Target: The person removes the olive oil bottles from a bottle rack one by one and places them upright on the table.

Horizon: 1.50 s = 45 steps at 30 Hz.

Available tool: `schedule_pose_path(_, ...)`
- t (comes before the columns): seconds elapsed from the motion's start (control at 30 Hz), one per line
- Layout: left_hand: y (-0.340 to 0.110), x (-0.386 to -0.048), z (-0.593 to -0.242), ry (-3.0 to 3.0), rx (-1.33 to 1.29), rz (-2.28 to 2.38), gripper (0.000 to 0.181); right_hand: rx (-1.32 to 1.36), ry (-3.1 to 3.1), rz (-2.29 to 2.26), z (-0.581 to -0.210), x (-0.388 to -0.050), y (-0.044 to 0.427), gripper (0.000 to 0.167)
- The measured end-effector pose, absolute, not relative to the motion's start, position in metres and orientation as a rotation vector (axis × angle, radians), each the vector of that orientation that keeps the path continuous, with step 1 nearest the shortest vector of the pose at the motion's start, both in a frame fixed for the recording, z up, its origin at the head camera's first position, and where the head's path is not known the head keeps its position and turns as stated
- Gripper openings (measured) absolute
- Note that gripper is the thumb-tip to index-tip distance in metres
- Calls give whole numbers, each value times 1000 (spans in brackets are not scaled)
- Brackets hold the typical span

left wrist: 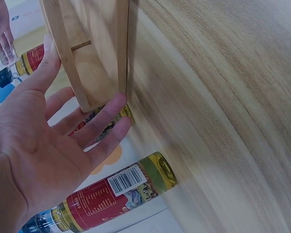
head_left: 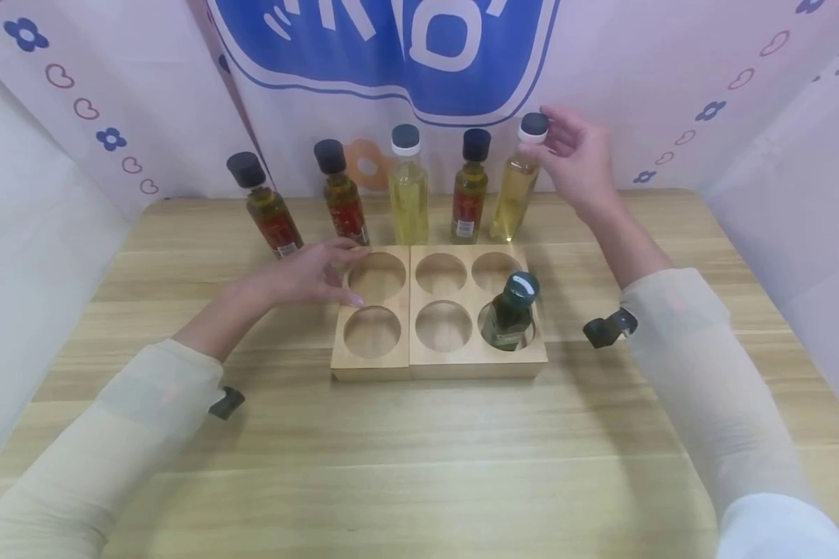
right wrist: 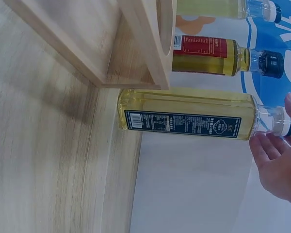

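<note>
My right hand (head_left: 579, 159) grips the neck of a tall clear bottle of yellow liquid (head_left: 514, 198), just under its dark cap and white collar. In the right wrist view this bottle (right wrist: 194, 114) bears a dark label, and its base is by the tabletop behind the rack. My left hand (head_left: 308, 276) touches the left end of a wooden rack (head_left: 440, 371) with round holes, its thumb at the top edge and its fingers extended along the side. A dark green bottle (head_left: 513, 310) stands in the rack's front right hole.
Behind the rack stand red-labelled bottles (head_left: 273, 213), (head_left: 346, 206), (head_left: 469, 198) with black caps, and another pale yellow bottle (head_left: 409, 202). A printed curtain (head_left: 636, 78) hangs at the table's back edge. A seam divides the rack top.
</note>
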<state>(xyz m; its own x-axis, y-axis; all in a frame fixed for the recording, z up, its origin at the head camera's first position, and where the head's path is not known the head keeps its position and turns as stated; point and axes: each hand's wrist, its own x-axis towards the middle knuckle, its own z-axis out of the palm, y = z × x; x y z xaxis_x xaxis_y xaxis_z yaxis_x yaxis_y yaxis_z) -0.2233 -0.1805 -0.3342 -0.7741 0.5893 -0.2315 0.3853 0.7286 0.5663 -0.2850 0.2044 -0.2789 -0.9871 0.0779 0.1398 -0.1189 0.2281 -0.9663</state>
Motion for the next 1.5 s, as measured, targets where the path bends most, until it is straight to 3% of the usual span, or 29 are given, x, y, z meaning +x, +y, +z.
schedule_pose_path(0.23,-181,-222,-334,2527,734,704,86,104,-2360,1814,-279,-276,210,80)
schedule_pose_path(0.73,-182,-222,-335,2534,703,686,87,230,-2291,1551,-279,-251,230,56)
schedule_pose_path(0.93,-182,-222,-335,2541,690,680,88,429,-2345,1356,-280,-234,228,47)
schedule_pose_path(1.5,-181,-223,-334,2539,731,686,88,625,-2397,1398,-290,-204,227,41)
